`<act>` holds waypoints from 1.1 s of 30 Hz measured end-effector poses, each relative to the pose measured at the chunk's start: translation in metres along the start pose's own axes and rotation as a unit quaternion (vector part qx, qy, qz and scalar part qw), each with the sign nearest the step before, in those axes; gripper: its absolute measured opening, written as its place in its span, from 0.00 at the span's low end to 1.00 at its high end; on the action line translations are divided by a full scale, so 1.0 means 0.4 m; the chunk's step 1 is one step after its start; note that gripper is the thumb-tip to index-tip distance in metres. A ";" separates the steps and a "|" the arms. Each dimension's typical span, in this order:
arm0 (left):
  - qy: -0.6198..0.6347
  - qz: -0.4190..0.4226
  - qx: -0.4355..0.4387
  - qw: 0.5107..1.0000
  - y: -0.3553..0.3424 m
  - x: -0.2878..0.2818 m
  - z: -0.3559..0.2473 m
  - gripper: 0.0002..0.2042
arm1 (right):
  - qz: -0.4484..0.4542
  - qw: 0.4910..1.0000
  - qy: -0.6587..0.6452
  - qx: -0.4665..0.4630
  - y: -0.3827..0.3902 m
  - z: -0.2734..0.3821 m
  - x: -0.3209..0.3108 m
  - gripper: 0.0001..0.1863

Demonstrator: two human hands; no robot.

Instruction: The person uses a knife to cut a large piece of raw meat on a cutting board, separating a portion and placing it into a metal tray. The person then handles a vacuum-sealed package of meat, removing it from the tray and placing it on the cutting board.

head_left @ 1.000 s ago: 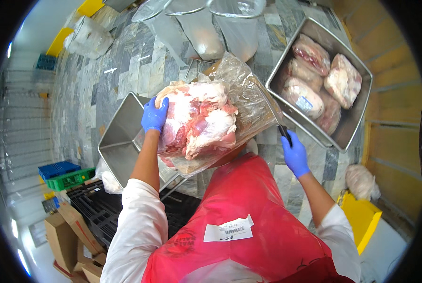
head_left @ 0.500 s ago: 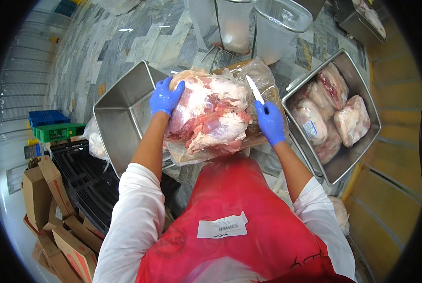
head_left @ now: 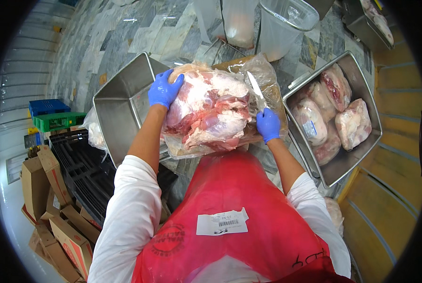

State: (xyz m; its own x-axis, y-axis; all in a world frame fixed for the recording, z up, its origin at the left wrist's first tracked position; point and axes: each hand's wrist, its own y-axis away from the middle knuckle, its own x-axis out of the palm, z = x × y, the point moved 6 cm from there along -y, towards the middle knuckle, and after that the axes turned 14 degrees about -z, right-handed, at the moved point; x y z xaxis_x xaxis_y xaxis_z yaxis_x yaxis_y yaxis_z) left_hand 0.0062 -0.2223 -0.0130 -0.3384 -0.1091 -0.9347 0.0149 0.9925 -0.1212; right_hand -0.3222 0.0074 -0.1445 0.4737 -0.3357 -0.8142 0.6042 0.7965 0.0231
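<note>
A large slab of raw meat [head_left: 210,106], pink with white fat, lies in front of me on clear plastic film [head_left: 263,70]. Brown cardboard [head_left: 230,64] shows beneath the film. My left hand [head_left: 165,89], in a blue glove, grips the upper left edge of the meat, its thumb spread across the top. To the right of the slab, my gloved right hand [head_left: 268,125] is closed around a knife [head_left: 255,87]. The blade points away from me and slightly left, apart from the meat.
A metal bin [head_left: 119,101] stands at the left, partly behind the meat. Another metal bin [head_left: 377,101] at the right holds several wrapped meat pieces [head_left: 353,122]. Clear plastic tubs [head_left: 281,35] stand beyond. Cardboard boxes [head_left: 69,240] and black pallets [head_left: 81,153] are at the lower left.
My right hand has drawn slightly nearer to me and turned, and the knife's whole blade now shows. The left hand keeps its hold on the meat.
</note>
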 end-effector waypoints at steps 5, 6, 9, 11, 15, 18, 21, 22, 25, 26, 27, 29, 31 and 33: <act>-0.012 -0.001 -0.005 1.000 0.010 -0.002 0.012 0.35 | -0.044 0.998 0.002 -0.053 -0.060 0.008 0.025 0.17; -0.007 -0.004 -0.005 1.000 0.008 -0.005 0.014 0.35 | -0.044 0.997 0.016 -0.055 -0.082 0.011 0.036 0.16; -0.046 -0.069 0.025 0.996 0.015 -0.012 0.025 0.34 | -0.062 0.998 0.018 -0.026 -0.115 0.006 0.057 0.17; -0.056 -0.126 0.068 0.988 0.022 -0.029 0.008 0.31 | -0.056 0.998 -0.035 0.025 -0.139 -0.021 0.076 0.16; -0.041 -0.193 0.252 0.948 0.112 -0.056 -0.083 0.24 | 0.040 0.858 -0.445 0.254 -0.120 -0.045 0.083 0.14; 0.168 -0.089 0.319 0.928 0.261 -0.069 -0.259 0.15 | 0.128 0.629 -0.678 0.358 -0.079 -0.018 0.064 0.16; 0.176 0.037 0.444 0.878 0.425 -0.024 -0.394 0.13 | 0.202 0.548 -0.727 0.361 -0.044 0.034 0.082 0.16; 0.147 0.027 0.430 0.890 0.439 -0.010 -0.421 0.14 | 0.193 0.530 -0.741 0.365 -0.031 0.029 0.104 0.16; 0.077 0.021 0.365 0.928 0.431 0.035 -0.448 0.19 | 0.130 0.457 -0.781 0.406 -0.013 0.037 0.148 0.16; 0.076 0.024 0.359 0.930 0.427 0.051 -0.444 0.19 | 0.122 0.434 -0.798 0.399 -0.013 0.040 0.158 0.15; 0.076 0.026 0.354 0.932 0.423 0.066 -0.439 0.19 | 0.113 0.412 -0.815 0.392 -0.020 0.040 0.166 0.15; 0.063 0.029 0.333 0.940 0.418 0.079 -0.419 0.19 | 0.059 0.398 -0.783 0.474 -0.010 0.088 0.144 0.17; 0.027 0.071 0.295 0.952 0.401 0.093 -0.428 0.18 | 0.140 0.389 -0.806 0.423 -0.025 0.082 0.170 0.18; 0.001 0.111 0.273 0.956 0.391 0.100 -0.428 0.19 | 0.201 0.472 -0.760 0.399 -0.043 0.103 0.162 0.21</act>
State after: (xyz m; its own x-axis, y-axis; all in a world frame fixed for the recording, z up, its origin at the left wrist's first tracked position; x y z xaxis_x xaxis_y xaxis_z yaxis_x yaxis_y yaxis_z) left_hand -0.1659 -0.0620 -0.0120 -0.2707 0.1017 -0.9573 0.5754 0.8143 -0.0762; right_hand -0.2754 -0.0487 -0.1736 0.1987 -0.6947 0.6913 0.0308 0.7094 0.7041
